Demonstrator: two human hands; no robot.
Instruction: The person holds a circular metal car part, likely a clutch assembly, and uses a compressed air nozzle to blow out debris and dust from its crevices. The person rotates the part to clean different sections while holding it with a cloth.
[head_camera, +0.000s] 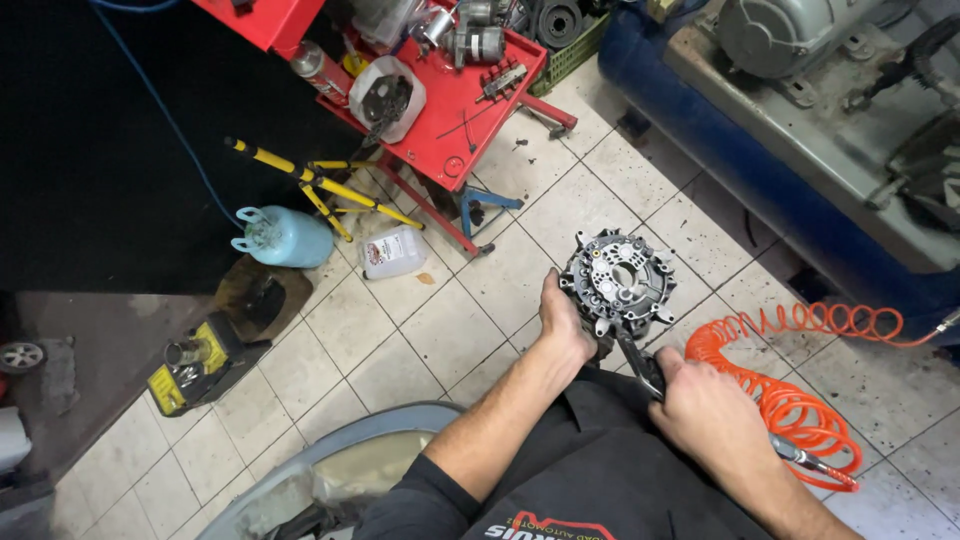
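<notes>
My left hand (562, 322) grips the left side of a round grey alternator (617, 280), held over the tiled floor with its finned rear face up. My right hand (705, 405) is closed on the dark handle of an air blow gun (643, 368), whose tip meets the alternator's lower edge. An orange coiled air hose (790, 400) runs from under my right wrist and off to the right.
A red tool cart (455, 105) with parts and tools stands at the top. A yellow-black folding stand (315, 185), a light blue gas cylinder (283, 238) and a clear plastic jug (392, 252) lie left. A blue compressor tank (760, 170) fills the upper right.
</notes>
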